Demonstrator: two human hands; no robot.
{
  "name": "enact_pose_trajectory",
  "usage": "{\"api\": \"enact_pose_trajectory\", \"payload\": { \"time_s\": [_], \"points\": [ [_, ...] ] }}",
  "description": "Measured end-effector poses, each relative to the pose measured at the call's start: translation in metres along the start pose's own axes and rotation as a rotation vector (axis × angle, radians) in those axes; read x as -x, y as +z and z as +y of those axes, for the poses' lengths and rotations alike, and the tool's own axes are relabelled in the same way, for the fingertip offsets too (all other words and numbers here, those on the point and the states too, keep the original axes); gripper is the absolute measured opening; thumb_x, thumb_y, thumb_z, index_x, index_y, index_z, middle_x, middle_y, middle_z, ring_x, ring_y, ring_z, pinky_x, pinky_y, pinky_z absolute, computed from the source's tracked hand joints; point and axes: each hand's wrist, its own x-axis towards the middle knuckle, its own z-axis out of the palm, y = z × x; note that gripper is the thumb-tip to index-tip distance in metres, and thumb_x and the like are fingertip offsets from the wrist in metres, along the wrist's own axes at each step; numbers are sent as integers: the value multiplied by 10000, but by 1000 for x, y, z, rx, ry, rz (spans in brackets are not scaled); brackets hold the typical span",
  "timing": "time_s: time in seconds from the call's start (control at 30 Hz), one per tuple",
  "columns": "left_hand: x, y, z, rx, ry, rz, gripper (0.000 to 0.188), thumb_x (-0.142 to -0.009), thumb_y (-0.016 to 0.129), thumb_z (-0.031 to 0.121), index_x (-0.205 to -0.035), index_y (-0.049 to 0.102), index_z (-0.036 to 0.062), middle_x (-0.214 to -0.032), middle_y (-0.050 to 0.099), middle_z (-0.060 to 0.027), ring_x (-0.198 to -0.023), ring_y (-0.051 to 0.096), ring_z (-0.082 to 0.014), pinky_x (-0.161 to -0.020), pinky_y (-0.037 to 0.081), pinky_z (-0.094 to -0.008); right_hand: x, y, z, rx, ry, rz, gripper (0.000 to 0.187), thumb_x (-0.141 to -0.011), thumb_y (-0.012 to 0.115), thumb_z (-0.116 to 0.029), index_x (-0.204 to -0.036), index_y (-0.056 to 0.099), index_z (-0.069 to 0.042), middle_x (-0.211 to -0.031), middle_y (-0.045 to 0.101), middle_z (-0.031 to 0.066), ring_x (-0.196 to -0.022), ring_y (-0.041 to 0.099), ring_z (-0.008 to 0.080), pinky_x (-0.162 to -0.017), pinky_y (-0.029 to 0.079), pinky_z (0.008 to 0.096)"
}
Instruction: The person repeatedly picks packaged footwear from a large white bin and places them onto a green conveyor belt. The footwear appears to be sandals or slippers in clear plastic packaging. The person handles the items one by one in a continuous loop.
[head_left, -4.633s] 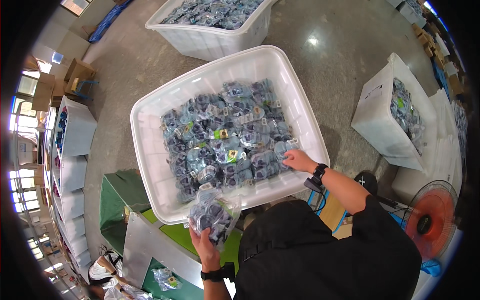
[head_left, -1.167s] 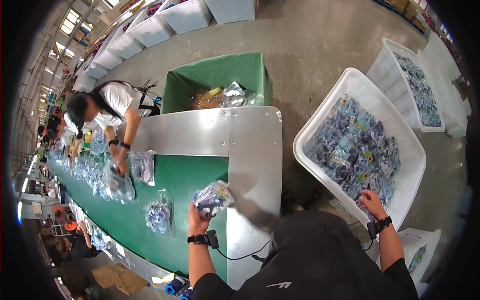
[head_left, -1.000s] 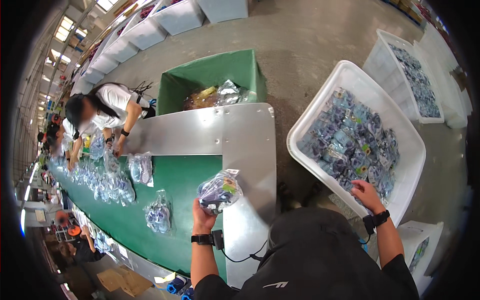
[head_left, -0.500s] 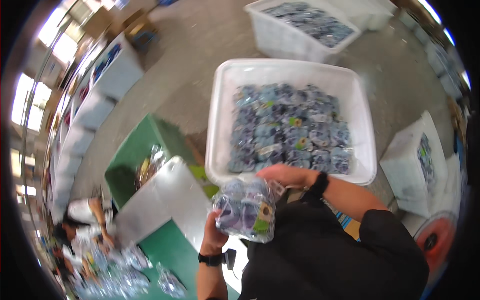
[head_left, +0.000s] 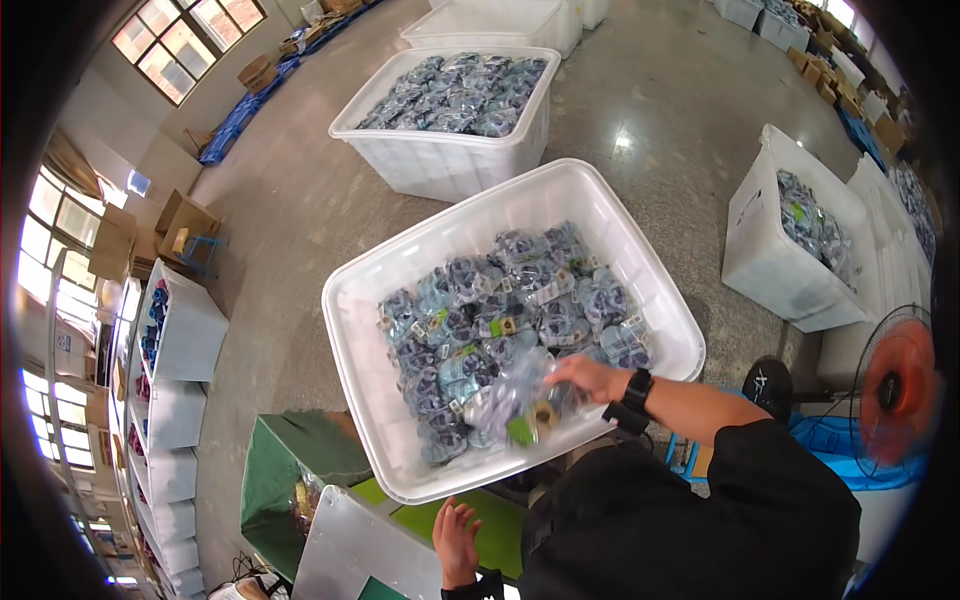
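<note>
Bagged shoes (head_left: 468,280) already lie in rows in the near white bin (head_left: 628,235); the right hand (head_left: 588,377) pinches another bag (head_left: 512,405), the left hand (head_left: 457,540) empty, fingers apart.

The tub (head_left: 655,300) is white; the packet (head_left: 490,407) purple and grey-blue; its label (head_left: 521,431) green.

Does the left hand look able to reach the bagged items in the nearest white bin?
Probably yes: the left hand looks empty and the white bin is open-topped; only its near rim stands before the bagged items.
</note>
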Motion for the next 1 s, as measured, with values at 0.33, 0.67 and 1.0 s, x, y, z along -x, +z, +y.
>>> {"api": "enact_pose_trajectory", "payload": {
  "time_s": [0.33,0.67,1.0],
  "points": [
    [27,-42,-47,-1,-7,161,432,-1103,624,316,-1447,579,57,-1152,698,-119,-1027,698,-277,-850,578,-425,-72,-135,-54,-334,-117,579,481,-1051,682,-381,-1343,528,-31,-1147,700,201,-949,776,374,-720,663,426],
    [69,-86,-86,62,-46,297,400,-1106,634,293,-1420,634,45,-1152,729,-105,-1040,722,-256,-879,601,-405,-71,-116,34,-56,104,338,343,-1045,684,-313,-1265,565,-78,-1053,680,112,-856,773,287,-668,638,390],
    [98,-159,-103,128,1,408,392,-1097,620,294,-1404,589,51,-1089,696,-111,-960,703,-259,-805,578,-411,-51,-69,58,277,51,346,296,-1031,694,-326,-1145,626,-62,-977,685,99,-762,747,224,-623,615,345]
  ]
}}
